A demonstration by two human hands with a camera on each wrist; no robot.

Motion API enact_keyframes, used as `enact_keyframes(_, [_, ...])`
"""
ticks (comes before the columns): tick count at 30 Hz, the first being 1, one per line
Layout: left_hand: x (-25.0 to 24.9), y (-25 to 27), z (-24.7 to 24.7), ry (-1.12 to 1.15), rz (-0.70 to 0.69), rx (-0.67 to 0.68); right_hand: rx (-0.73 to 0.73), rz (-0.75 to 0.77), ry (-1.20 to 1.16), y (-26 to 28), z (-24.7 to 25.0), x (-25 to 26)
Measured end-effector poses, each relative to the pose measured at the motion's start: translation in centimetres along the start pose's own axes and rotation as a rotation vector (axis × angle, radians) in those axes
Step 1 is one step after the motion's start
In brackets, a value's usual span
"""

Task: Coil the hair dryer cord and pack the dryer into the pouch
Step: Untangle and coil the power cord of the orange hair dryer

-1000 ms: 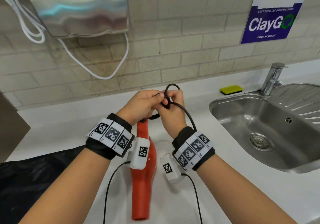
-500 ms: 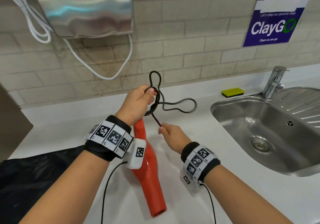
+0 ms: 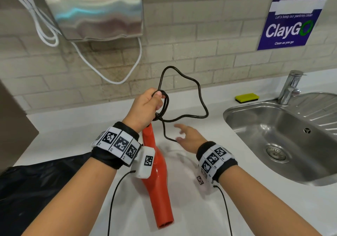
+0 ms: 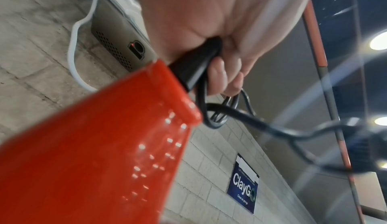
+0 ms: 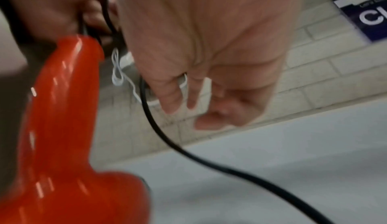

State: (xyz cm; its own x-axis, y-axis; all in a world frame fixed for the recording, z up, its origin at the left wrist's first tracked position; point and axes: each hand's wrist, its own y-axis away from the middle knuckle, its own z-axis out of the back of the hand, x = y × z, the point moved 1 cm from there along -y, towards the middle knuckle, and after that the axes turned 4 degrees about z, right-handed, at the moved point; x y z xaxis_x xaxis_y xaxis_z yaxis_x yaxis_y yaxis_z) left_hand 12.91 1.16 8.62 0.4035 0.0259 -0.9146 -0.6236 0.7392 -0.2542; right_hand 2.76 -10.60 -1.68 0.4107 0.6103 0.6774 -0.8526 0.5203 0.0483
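Note:
My left hand (image 3: 155, 100) is raised above the counter and grips small coils of the black cord (image 3: 198, 97) together with the top end of the red hair dryer (image 3: 156, 181), which hangs nozzle-down below it. In the left wrist view its fingers (image 4: 222, 73) curl round the cord (image 4: 236, 113) where it leaves the dryer (image 4: 94, 153). A large loose loop stands out to the right. My right hand (image 3: 184, 135) hovers lower right with fingers spread, beside the cord's lowest bend. The right wrist view shows the right hand (image 5: 209, 81) relaxed, the cord (image 5: 188, 153) running past it and the dryer (image 5: 58, 128) to its left.
The black pouch (image 3: 36, 184) lies on the white counter (image 3: 182, 208) at lower left. A steel sink (image 3: 284, 140) with a tap (image 3: 290, 87) is on the right, a yellow sponge (image 3: 247, 97) behind it. A wall hand dryer (image 3: 93, 11) with a white cable (image 3: 109, 71) hangs above.
My right hand first met the left at the coils, then drew cord downward, and now has let go with fingers spread. The loose loop has sprung out larger to the right.

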Motion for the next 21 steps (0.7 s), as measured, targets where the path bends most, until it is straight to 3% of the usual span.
enact_keyframes(3, [-0.3, 0.1, -0.6, 0.006, -0.008, 0.037, 0.024, 0.248, -0.422, 0.7, 0.3, 4.3])
enact_keyframes(7, [-0.6, 0.3, -1.0, -0.014, -0.030, 0.066, 0.066, 0.335, -0.634, 0.6, 0.0, 5.9])
enact_keyframes(9, [-0.6, 0.4, -1.0, -0.022, -0.035, 0.080, 0.019, 0.270, -0.674, 0.1, -0.4, 5.2])
enact_keyframes(13, [-0.5, 0.5, -0.5, 0.025, -0.006, 0.066, -0.146, 0.099, -0.532, -1.1, -0.6, 2.1])
enact_keyframes(17, [-0.2, 0.5, 0.4, 0.077, 0.058, 0.020, -0.032, -0.242, -0.299, -1.1, -0.5, -3.1])
enact_keyframes(21, [-0.4, 0.6, 0.9, 0.120, 0.090, 0.008, 0.074, -0.377, -0.073, -0.6, 0.1, -5.9])
